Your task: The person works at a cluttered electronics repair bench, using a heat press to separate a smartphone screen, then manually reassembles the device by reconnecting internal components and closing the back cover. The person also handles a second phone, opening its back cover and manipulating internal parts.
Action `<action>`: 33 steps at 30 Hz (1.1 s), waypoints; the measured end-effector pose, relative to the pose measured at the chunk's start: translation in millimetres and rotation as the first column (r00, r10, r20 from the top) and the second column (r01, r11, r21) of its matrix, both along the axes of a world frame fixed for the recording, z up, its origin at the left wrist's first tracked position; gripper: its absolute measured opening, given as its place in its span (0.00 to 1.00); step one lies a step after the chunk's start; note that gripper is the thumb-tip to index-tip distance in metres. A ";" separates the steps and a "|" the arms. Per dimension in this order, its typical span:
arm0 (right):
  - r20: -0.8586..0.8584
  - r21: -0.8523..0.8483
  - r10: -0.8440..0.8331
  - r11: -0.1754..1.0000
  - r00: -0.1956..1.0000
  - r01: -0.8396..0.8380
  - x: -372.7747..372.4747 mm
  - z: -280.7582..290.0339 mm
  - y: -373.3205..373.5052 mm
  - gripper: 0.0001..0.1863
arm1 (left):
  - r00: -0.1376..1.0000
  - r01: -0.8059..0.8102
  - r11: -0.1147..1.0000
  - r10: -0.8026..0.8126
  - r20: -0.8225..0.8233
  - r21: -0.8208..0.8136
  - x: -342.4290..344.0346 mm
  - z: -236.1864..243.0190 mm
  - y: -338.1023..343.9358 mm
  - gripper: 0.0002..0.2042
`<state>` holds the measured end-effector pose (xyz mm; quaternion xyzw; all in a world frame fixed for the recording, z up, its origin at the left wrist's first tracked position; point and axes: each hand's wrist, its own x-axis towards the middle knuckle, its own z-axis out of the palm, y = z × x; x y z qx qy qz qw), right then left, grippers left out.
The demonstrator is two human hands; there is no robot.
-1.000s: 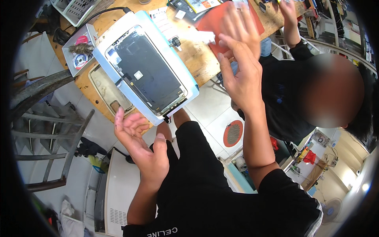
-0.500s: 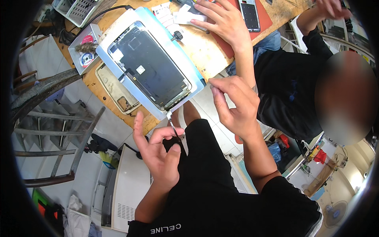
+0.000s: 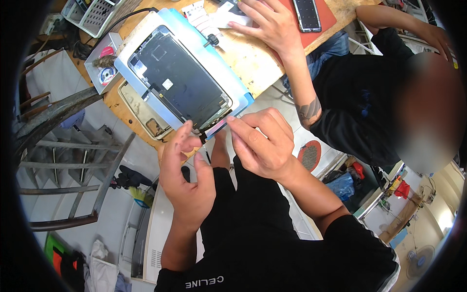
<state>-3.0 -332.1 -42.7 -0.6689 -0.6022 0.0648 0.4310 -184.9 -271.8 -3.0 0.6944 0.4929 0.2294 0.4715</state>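
Note:
A phone screen panel [image 3: 180,73] with a dark back lies on a white and pale-blue platform [image 3: 236,82] at the table edge. My left hand [image 3: 185,180] is below the panel's lower end, fingers apart and curled, fingertips by that edge. My right hand [image 3: 265,143] is pinched at the panel's lower right corner, where a narrow dark and pink strip [image 3: 214,126] shows; what its fingertips hold is too small to make out. A pale metal-rimmed housing [image 3: 131,100] lies partly under the platform's left side.
The wooden table [image 3: 253,63] also bears a small tray [image 3: 92,73], a basket [image 3: 97,19], papers [image 3: 199,14] and a phone [image 3: 306,14] on a red mat [image 3: 328,17]. A co-worker [image 3: 350,107] sits at right, one hand [image 3: 272,27] over the table. A metal railing [image 3: 58,190] stands left.
My right hand has moved left to the panel's lower edge with fingers pinched. My left hand has risen toward that edge. The co-worker's other hand has dropped to the far right.

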 end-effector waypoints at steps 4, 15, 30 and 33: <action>0.022 -0.009 0.001 1.000 1.000 -0.001 -2.6 -3.4 -4.7 0.26 | 0.984 0.110 0.981 -0.085 -0.157 0.160 0.2 -5.4 3.9 0.28; 0.020 0.014 0.005 1.000 1.000 -0.005 -3.7 -10.0 -5.8 0.28 | 0.894 0.435 0.534 -0.161 -0.418 0.725 -14.3 -33.0 37.3 0.15; 0.025 0.015 0.019 1.000 1.000 -0.019 -2.3 -9.4 -4.7 0.30 | 0.945 0.314 0.738 -0.184 -0.270 0.597 -5.9 -26.4 34.7 0.12; 0.034 0.009 0.022 1.000 0.999 -0.022 -3.0 -9.1 -3.6 0.30 | 0.968 0.232 0.801 -0.131 -0.216 0.552 0.5 -25.4 31.7 0.10</action>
